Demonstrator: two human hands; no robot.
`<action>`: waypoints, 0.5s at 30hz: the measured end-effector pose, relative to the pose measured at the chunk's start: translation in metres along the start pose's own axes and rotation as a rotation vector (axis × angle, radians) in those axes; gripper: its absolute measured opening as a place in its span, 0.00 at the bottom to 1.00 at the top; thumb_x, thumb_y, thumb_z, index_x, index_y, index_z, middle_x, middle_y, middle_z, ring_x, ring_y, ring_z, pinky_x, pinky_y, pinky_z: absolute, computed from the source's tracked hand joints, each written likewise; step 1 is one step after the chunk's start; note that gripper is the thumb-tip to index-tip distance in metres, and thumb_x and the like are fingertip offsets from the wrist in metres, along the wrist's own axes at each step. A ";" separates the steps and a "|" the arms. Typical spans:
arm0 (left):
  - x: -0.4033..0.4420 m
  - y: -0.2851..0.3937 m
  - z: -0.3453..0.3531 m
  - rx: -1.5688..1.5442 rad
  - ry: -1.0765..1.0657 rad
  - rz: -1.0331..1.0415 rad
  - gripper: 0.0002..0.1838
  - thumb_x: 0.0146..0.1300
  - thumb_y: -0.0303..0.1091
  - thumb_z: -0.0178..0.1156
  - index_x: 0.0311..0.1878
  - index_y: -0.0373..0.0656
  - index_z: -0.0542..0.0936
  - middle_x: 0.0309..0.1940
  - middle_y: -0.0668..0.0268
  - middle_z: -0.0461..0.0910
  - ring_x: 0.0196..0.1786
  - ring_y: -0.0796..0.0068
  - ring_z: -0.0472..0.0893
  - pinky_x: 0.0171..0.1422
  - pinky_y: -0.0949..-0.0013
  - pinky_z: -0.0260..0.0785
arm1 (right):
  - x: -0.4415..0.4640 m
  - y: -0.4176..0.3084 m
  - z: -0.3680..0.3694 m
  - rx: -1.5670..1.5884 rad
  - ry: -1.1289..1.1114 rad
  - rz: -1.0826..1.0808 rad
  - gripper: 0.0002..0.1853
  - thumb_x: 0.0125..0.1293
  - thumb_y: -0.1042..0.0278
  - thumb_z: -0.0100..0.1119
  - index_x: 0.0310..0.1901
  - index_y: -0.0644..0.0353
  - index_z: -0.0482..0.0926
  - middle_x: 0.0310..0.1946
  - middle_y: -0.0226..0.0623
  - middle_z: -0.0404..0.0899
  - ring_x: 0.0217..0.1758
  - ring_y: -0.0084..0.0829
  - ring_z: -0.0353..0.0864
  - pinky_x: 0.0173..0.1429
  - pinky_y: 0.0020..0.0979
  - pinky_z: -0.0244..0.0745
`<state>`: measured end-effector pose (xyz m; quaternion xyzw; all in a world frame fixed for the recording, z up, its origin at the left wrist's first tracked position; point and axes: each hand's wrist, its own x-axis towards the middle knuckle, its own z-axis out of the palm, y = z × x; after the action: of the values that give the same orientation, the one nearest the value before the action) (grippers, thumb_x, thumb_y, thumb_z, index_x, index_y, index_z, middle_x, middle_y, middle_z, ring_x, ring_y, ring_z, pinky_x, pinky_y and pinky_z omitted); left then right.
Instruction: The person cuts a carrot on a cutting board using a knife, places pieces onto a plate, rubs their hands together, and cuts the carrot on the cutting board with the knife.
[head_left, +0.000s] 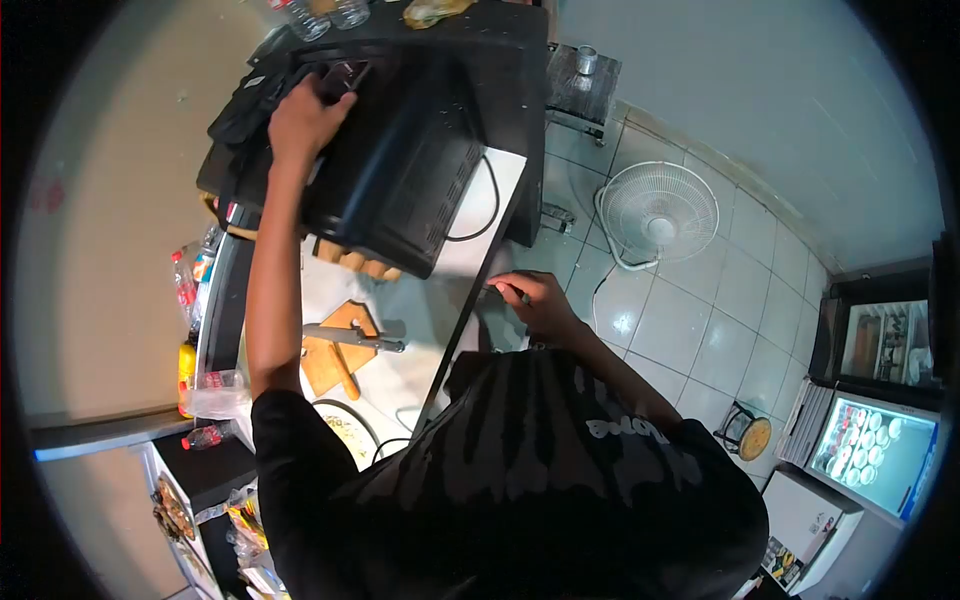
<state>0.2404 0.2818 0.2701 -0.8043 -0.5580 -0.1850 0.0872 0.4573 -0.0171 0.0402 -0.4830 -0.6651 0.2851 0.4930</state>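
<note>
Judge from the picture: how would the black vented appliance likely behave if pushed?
The black vented appliance is probably stiff, given its boxy shape. Its bulk suggests it may be heavy and slow to slide. The dark cord looping beside it could drag or snag.

The left hand (306, 122) partly hides the black appliance (402, 172).

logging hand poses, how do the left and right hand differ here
The left hand reaches far forward over the black appliance; the right hand is closer to the body, by the counter's edge. The left hand's arm is stretched out, the right hand's bent. Both are bare.
</note>
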 end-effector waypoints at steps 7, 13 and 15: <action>-0.123 0.157 -0.020 -0.802 0.270 0.412 0.15 0.57 0.36 0.73 0.44 0.38 0.85 0.43 0.56 0.86 0.51 0.55 0.83 0.62 0.57 0.71 | 0.008 0.005 -0.070 0.654 0.038 0.452 0.16 0.75 0.63 0.58 0.58 0.61 0.82 0.45 0.38 0.84 0.45 0.26 0.84 0.46 0.30 0.80; -0.189 0.250 0.084 -1.922 -0.999 0.308 0.35 0.61 0.41 0.56 0.67 0.25 0.69 0.49 0.58 0.75 0.51 0.72 0.77 0.64 0.65 0.70 | -0.004 0.010 -0.096 0.877 0.162 0.155 0.34 0.72 0.56 0.61 0.74 0.62 0.62 0.67 0.42 0.71 0.56 0.26 0.77 0.65 0.33 0.71; -0.192 0.275 0.090 -2.262 -1.095 0.040 0.51 0.59 0.66 0.51 0.70 0.26 0.66 0.41 0.63 0.73 0.39 0.74 0.74 0.59 0.56 0.74 | -0.032 0.026 -0.089 0.995 0.283 0.333 0.31 0.73 0.57 0.61 0.71 0.65 0.66 0.65 0.41 0.71 0.57 0.27 0.76 0.65 0.33 0.70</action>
<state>0.4545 0.0470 0.1298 -0.4081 -0.0380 -0.2003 -0.8899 0.5512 -0.0452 0.0370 -0.3239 -0.2916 0.5719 0.6950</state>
